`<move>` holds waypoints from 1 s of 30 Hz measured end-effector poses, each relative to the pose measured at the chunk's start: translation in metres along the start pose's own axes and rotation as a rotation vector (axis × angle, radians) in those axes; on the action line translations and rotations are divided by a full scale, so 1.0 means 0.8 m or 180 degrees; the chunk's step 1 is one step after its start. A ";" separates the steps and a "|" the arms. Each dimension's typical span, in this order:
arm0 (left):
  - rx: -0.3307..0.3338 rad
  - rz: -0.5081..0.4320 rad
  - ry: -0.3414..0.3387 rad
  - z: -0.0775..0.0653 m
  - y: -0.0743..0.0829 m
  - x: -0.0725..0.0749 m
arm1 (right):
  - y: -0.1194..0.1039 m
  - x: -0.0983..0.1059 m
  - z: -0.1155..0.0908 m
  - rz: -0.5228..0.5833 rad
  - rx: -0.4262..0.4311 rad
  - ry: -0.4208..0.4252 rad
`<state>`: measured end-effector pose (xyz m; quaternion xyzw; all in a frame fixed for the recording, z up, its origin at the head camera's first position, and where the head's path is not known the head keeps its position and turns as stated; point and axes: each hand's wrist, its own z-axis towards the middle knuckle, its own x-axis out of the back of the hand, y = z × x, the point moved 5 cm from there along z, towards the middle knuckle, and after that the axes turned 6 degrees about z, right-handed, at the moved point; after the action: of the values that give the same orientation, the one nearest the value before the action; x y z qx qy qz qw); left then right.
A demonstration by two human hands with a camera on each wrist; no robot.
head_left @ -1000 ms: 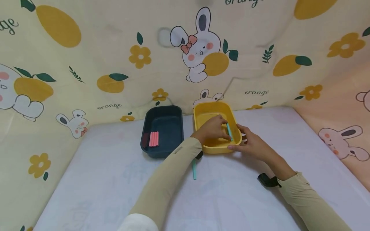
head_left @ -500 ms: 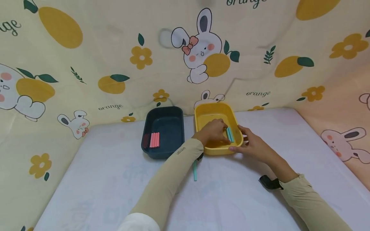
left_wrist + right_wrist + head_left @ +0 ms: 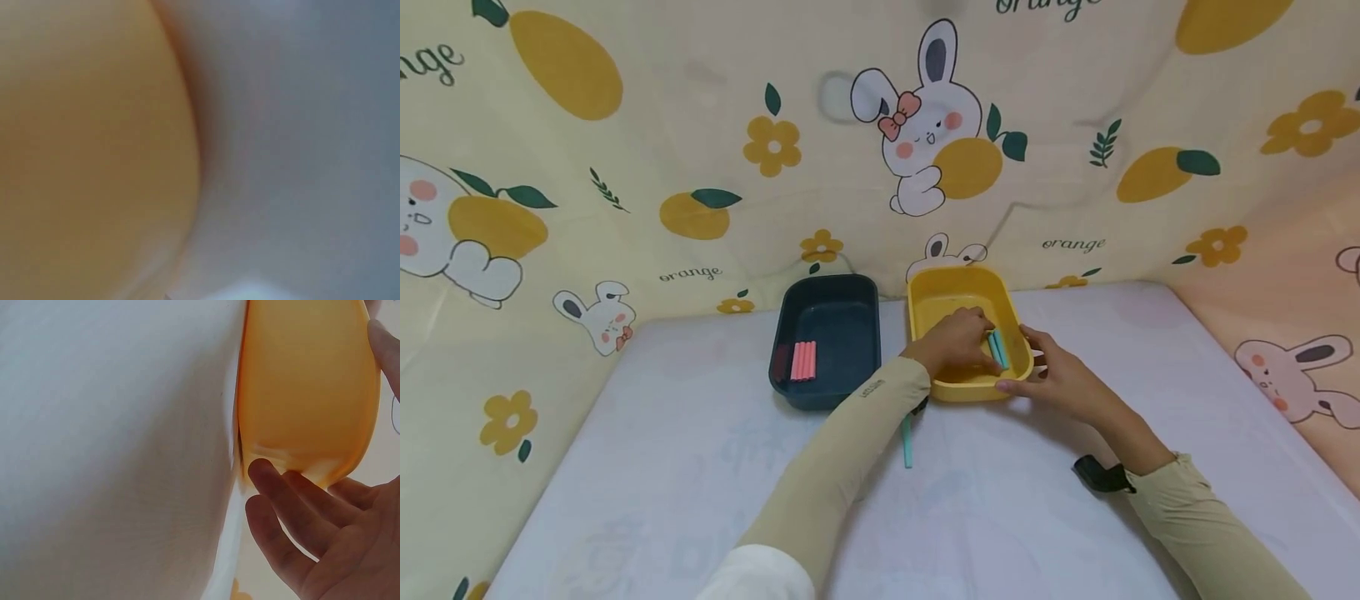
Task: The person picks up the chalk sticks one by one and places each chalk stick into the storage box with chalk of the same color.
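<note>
My left hand (image 3: 958, 340) reaches inside the yellow tray (image 3: 936, 312), its thumb and a finger at the two ends of a light blue stick that looks like chalk. Two such light blue sticks (image 3: 997, 350) lie side by side along the tray's right wall. Outside the tray's near right corner, my right hand (image 3: 1058, 377) holds it, thumb at the front and fingers along the side. The right wrist view shows those fingers (image 3: 275, 487) by the tray's outer wall (image 3: 306, 381). In the left wrist view the tray wall (image 3: 94, 150) is blurred, and the hand is unseen.
A dark blue tray (image 3: 831, 321) stands left of the yellow one, with several pink sticks (image 3: 803, 361) and a dark red piece (image 3: 782, 362) at its left side. A teal stick (image 3: 907, 446) lies on the white tabletop (image 3: 700, 467) by the left forearm. Patterned cloth hangs behind.
My left hand has lowered slightly in the yellow tray. Two light blue sticks now show beside its fingers where one showed before. The right hand stays at the tray's corner.
</note>
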<state>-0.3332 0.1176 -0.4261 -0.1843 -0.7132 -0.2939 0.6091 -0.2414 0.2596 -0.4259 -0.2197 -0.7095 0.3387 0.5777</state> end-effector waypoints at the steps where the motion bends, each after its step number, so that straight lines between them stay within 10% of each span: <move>1: -0.0033 0.0008 0.0048 -0.001 0.000 0.002 | 0.000 -0.001 0.000 -0.0003 0.0004 -0.0007; 11: -0.0181 -0.0997 0.0577 -0.043 -0.006 0.038 | 0.000 -0.002 0.001 -0.0046 -0.0071 -0.0038; 19: -0.0432 -0.1155 0.0859 -0.106 -0.026 0.059 | -0.004 -0.002 0.002 -0.0116 -0.0121 -0.0040; 30: -0.0478 -0.0916 0.0952 -0.194 -0.035 0.038 | -0.004 -0.003 0.001 -0.0137 -0.0141 -0.0013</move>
<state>-0.2385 -0.0066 -0.3887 -0.0798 -0.6100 -0.4542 0.6444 -0.2415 0.2556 -0.4252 -0.2164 -0.7225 0.3108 0.5784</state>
